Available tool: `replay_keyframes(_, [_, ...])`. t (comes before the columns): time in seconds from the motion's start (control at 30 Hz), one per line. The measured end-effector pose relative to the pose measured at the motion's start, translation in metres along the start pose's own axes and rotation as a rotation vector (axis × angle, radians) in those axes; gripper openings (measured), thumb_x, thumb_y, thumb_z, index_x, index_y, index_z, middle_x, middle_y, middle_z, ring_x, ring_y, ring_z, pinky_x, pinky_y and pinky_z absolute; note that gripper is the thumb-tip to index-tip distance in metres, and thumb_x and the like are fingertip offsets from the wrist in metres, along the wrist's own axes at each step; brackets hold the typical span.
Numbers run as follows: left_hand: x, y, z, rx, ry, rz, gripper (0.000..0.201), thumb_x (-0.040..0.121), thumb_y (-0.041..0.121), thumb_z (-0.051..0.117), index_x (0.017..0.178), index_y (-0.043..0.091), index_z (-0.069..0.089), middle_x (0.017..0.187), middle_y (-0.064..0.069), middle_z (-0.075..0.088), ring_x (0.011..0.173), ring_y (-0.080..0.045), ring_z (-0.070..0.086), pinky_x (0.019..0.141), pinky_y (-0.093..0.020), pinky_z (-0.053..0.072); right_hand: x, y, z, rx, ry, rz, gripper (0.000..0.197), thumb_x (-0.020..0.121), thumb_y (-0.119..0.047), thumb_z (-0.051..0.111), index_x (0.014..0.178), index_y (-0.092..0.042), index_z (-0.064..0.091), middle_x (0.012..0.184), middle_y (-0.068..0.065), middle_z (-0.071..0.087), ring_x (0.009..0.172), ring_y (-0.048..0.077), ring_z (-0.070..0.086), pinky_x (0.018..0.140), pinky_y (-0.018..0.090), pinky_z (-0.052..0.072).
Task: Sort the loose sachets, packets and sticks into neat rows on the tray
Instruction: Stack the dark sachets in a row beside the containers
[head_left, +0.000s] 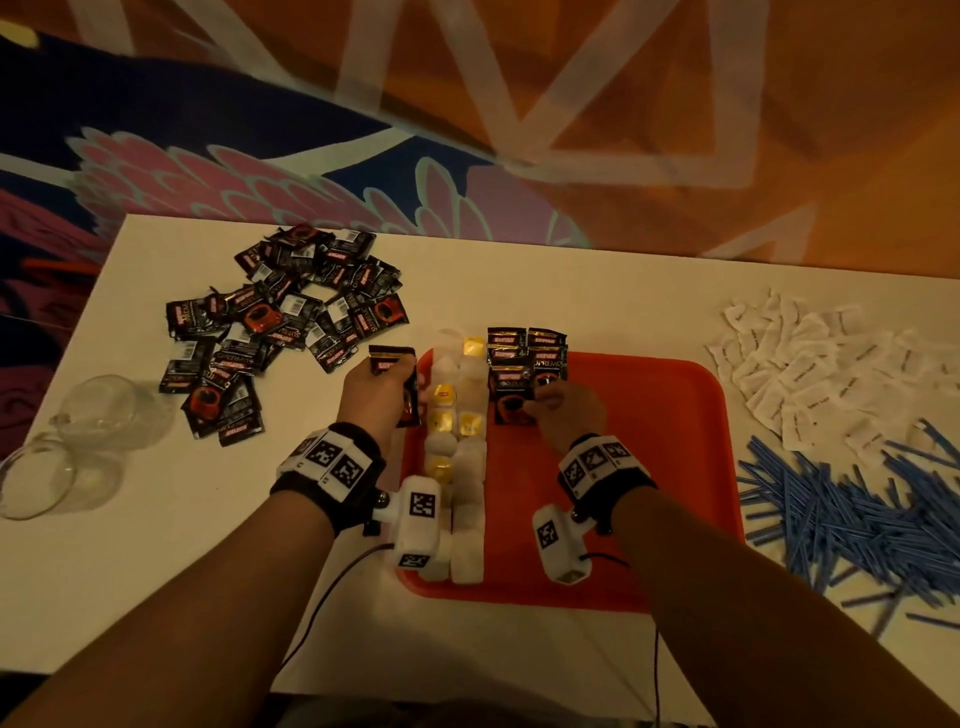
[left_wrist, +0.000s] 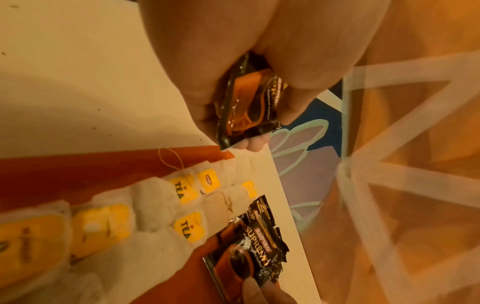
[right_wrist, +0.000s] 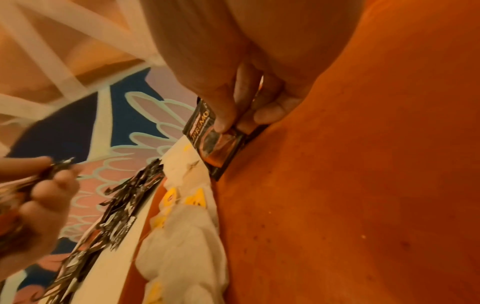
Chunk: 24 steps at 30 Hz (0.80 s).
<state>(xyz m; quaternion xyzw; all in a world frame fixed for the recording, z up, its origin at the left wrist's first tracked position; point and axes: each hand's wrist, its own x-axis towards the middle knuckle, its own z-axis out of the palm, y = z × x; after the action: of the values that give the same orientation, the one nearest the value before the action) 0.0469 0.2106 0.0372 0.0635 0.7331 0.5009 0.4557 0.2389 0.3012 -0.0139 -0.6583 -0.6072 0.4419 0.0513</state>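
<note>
— What's in each grip?

— My right hand pinches a coffee sachet flat onto the red tray, beside the teabag rows. My left hand clutches spare sachets.

— Handling?

— Light, crinkly, probably slippery foil; I'd pinch the edges.

both hands reach forward, fingers curled and pinching.
</note>
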Motion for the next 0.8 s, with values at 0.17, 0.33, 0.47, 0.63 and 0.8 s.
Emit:
replay_keyframes(0.17, [0.006,-0.004,-0.012,0.017,0.016,-0.010,0.015,0.099,0.014,0.057,0.084,0.015,0.063,0.073,-0.004,0.066,0.065,-0.022,0.062,0.072,-0.039,0.054,0.013,0.000,0.010,-0.027,0.015,0.051,0.023,0.088,-0.030,0.072,0.108,-0.018,0.070,0.112,-0.001,0.070,0.090,0.009,0.058,0.066,0.015,0.041])
replay_keyframes(0.33, [0.010,-0.007,-0.017,0.015,0.039,-0.052,0.006,0.097,0.017,0.061,0.091,0.018,0.064,0.084,-0.006,0.069,0.082,-0.027,0.066,0.089,-0.049,0.054,0.017,-0.002,0.016,-0.041,0.019,0.065,0.019,0.085,-0.034,0.074,0.096,-0.019,0.070,0.102,-0.001,0.071,0.081,0.008,0.057,0.051,0.013,0.034])
replay_keyframes(0.47, [0.011,-0.009,-0.016,0.017,0.035,-0.051,0.008,0.097,0.017,0.060,0.091,0.020,0.065,0.087,-0.005,0.070,0.084,-0.027,0.066,0.087,-0.048,0.056,0.019,-0.002,0.018,-0.023,0.035,0.081,0.021,0.083,-0.034,0.076,0.094,-0.017,0.072,0.101,0.000,0.070,0.082,0.010,0.057,0.068,0.022,0.045])
replay_keyframes(0.63, [0.010,-0.013,-0.016,0.033,0.033,-0.020,0.009,0.096,0.016,0.061,0.091,0.022,0.065,0.087,-0.004,0.068,0.085,-0.025,0.065,0.081,-0.043,0.055,0.018,-0.001,0.016,-0.055,0.034,0.078,0.023,0.084,-0.038,0.075,0.095,-0.018,0.071,0.101,-0.002,0.069,0.084,0.010,0.056,0.071,0.023,0.045])
replay_keyframes(0.8, [0.003,-0.011,-0.011,0.075,-0.012,0.057,0.010,0.093,0.015,0.067,0.089,0.024,0.069,0.089,-0.002,0.072,0.082,-0.021,0.067,0.076,-0.037,0.057,0.011,-0.005,0.009,-0.033,0.046,0.056,0.020,0.084,-0.039,0.074,0.087,-0.021,0.066,0.091,-0.005,0.063,0.082,0.010,0.055,0.056,0.017,0.037])
